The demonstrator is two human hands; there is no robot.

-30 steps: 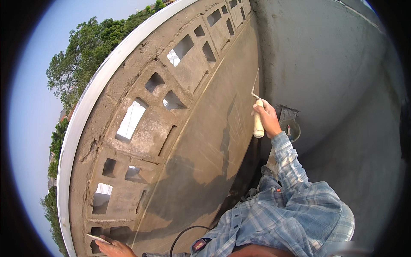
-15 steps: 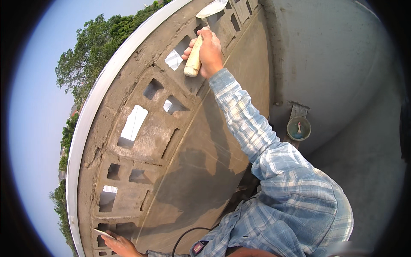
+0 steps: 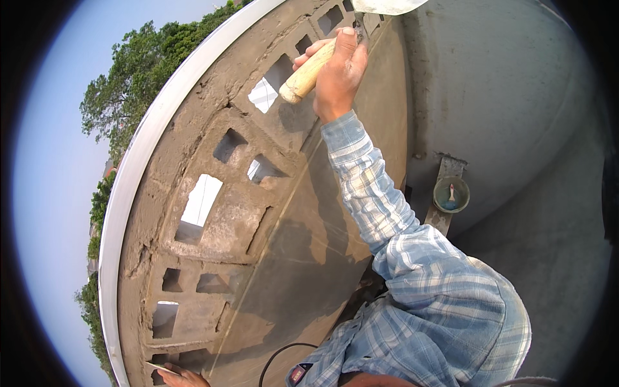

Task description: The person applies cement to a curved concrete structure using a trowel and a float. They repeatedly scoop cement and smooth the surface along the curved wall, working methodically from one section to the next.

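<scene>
My right hand point(image 3: 343, 74) is closed round the pale wooden handle point(image 3: 311, 76) of a trowel. Its broad light-coloured blade point(image 3: 389, 6) points away at the top edge, held over the upper end of the wall and partly cut off by the picture. Low at the left, my left hand point(image 3: 186, 378) holds a thin flat piece point(image 3: 161, 368), seen almost edge-on, close to the wall's openings; what kind of piece it is I cannot make out. Between my hands runs a row of grey-brown ventilation blocks point(image 3: 222, 209) with square and oblong holes, set in rough mortar.
Along the wall's outer side runs a white rim point(image 3: 124, 187), with trees point(image 3: 138, 84) and sky beyond. Smooth plaster point(image 3: 284, 277) lies below the blocks. To the right, a small bucket point(image 3: 436, 202) with a brush point(image 3: 452, 192) rests on a plank point(image 3: 451, 168). A dark cable point(image 3: 274, 356) loops near my body.
My right hand has moved to the right and slightly up, turning the trowel so its blade swings right. My left hand has dropped slightly toward the lower edge with the flat piece.
</scene>
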